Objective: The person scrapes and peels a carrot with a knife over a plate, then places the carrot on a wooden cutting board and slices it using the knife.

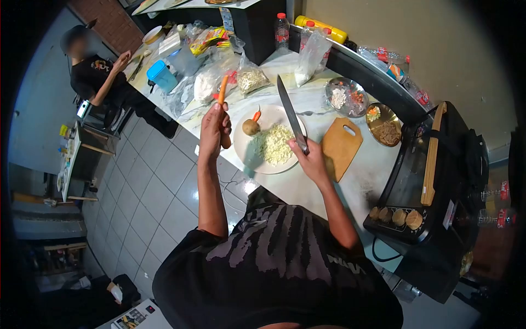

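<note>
My left hand is closed around a carrot, holding it upright above the left edge of a large pale plate. In my right hand is a long kitchen knife, gripped by its handle with the blade pointing up and away over the plate. Finely chopped pale vegetable is heaped on the plate. Beside the heap lie a round brown potato-like item and a small orange-red piece with a thin tip. A wooden cutting board rests just right of my right hand.
A metal tray and a bowl hold cut ingredients. A black oven stands at right. Plastic bags, a blue container and bottles line the back. Another person stands at the far left.
</note>
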A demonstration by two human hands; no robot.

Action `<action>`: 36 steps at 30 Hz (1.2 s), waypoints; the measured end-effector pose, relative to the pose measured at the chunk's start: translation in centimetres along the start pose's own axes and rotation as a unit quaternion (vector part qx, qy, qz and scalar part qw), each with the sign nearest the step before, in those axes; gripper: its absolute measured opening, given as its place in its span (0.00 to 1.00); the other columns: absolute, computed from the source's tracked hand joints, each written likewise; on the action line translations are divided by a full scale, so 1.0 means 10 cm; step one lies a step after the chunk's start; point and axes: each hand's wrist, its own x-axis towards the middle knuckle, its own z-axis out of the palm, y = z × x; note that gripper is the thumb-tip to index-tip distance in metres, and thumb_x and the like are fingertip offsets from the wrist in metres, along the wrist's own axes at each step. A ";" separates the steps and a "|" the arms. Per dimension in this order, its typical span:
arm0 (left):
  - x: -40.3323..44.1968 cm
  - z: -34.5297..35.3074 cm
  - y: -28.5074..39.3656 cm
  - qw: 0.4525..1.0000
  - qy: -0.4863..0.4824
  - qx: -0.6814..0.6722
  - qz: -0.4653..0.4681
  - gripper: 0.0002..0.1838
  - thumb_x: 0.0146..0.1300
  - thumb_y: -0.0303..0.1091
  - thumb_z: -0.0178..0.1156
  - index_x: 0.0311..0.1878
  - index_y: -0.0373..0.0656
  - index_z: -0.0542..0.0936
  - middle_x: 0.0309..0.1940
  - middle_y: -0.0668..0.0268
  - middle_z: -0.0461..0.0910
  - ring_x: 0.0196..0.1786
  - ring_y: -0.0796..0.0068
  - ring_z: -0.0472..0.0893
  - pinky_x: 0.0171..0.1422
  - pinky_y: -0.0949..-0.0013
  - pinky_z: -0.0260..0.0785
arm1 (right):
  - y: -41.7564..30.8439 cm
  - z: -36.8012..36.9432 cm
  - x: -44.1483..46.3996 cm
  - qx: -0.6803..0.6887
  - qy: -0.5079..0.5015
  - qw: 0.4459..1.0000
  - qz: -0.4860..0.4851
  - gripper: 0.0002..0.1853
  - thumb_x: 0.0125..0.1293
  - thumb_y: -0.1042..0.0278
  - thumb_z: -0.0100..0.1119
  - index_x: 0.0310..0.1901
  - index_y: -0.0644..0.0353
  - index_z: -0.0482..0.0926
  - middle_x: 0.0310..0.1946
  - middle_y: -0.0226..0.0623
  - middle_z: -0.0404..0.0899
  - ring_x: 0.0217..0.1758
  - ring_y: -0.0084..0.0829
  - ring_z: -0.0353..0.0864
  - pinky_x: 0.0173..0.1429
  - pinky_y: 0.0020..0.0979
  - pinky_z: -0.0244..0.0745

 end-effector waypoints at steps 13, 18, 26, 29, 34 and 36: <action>0.45 -0.19 0.16 0.986 -0.077 -0.143 -0.029 0.15 0.78 0.40 0.49 0.56 0.38 0.70 0.27 0.68 0.70 0.25 0.80 0.69 0.27 0.75 0.64 | -1.06 0.57 0.93 -0.122 -0.103 0.978 -0.136 0.20 0.77 0.54 0.46 0.60 0.55 0.79 0.39 0.47 0.85 0.43 0.51 0.84 0.45 0.45 0.78; 0.74 -0.39 0.10 0.971 -0.125 -0.197 -0.060 0.16 0.75 0.38 0.56 0.56 0.36 0.73 0.29 0.70 0.69 0.29 0.80 0.73 0.27 0.79 0.67 | -1.08 0.72 1.09 -0.258 -0.090 0.956 -0.110 0.22 0.78 0.50 0.41 0.62 0.51 0.78 0.37 0.47 0.80 0.38 0.53 0.83 0.44 0.48 0.78; 1.12 -0.58 0.21 0.967 -0.159 -0.187 -0.064 0.16 0.75 0.32 0.51 0.59 0.32 0.73 0.58 0.54 0.79 0.29 0.80 0.74 0.29 0.78 0.70 | -1.14 0.92 1.43 -0.341 -0.051 0.930 -0.128 0.22 0.78 0.50 0.43 0.63 0.51 0.78 0.34 0.44 0.79 0.36 0.50 0.82 0.41 0.45 0.76; 1.28 -0.63 0.25 0.966 -0.173 -0.189 -0.034 0.17 0.73 0.33 0.52 0.58 0.31 0.73 0.57 0.53 0.79 0.29 0.80 0.74 0.30 0.77 0.70 | -1.15 1.01 1.54 -0.360 -0.037 0.922 -0.136 0.22 0.78 0.49 0.44 0.63 0.50 0.78 0.34 0.45 0.78 0.36 0.50 0.82 0.41 0.46 0.76; 1.43 -0.66 0.22 0.958 -0.175 -0.225 -0.017 0.21 0.70 0.37 0.55 0.59 0.30 0.73 0.58 0.52 0.79 0.27 0.80 0.73 0.31 0.77 0.69 | -1.27 1.17 1.62 -0.408 -0.002 0.904 -0.126 0.22 0.78 0.49 0.44 0.63 0.51 0.77 0.34 0.46 0.78 0.34 0.51 0.82 0.38 0.47 0.77; 1.40 -0.59 0.28 0.963 -0.161 -0.216 0.024 0.26 0.72 0.43 0.57 0.63 0.32 0.71 0.58 0.55 0.80 0.26 0.80 0.72 0.32 0.76 0.70 | -1.32 1.25 1.63 -0.407 0.016 0.903 -0.136 0.22 0.78 0.50 0.44 0.64 0.52 0.76 0.33 0.46 0.78 0.33 0.51 0.82 0.38 0.47 0.77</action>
